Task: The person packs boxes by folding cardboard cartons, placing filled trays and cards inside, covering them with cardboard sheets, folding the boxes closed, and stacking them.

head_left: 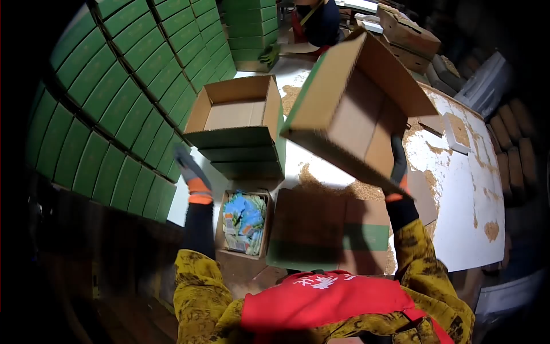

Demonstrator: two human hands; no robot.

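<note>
My right hand (399,163), in a dark glove with an orange cuff, grips the near right side of an open cardboard box (368,109). That box is tilted in the air, its bare brown inside facing me. My left hand (195,172), gloved in grey and orange, is open with fingers stretched out and slightly blurred. It is beside a short stack of open green boxes (236,139), and I see nothing in it. Below the stack is a small carton (268,215) full of blue and green packets (244,221).
A tall wall of green boxes (120,97) rises on the left. A flat brown cardboard piece (326,229) lies before me on the white table (458,229), which has sawdust-like crumbs scattered over it. Another person (321,23) is at the far side, with a green-gloved hand (269,55) by boxes.
</note>
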